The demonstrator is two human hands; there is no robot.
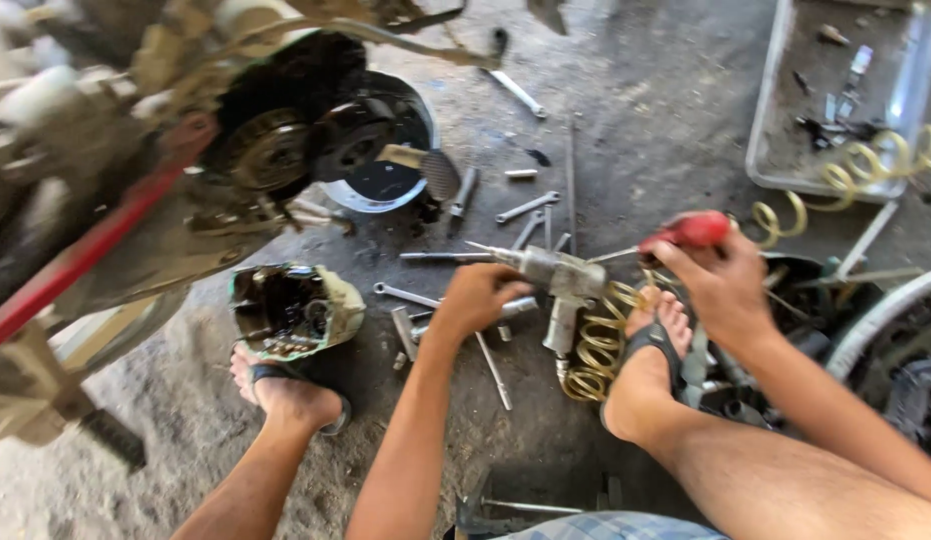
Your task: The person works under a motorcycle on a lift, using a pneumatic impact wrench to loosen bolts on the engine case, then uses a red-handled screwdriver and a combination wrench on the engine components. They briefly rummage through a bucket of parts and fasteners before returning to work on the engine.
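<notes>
The left hand (478, 297) is gripping the air tool (552, 275); at three o'clock, the right hand (722, 283) is clutching a red-handled screwdriver (691, 231).

A rough motorcycle repair workshop: bare, oil-stained concrete floor (645, 110) strewn with wrenches (525, 208), an air impact tool (557, 285) on a coiled yellow hose (595, 350), a detached engine cover (293, 310), a metal parts tray (775, 120), and an opened motorcycle engine (285, 140).
</notes>
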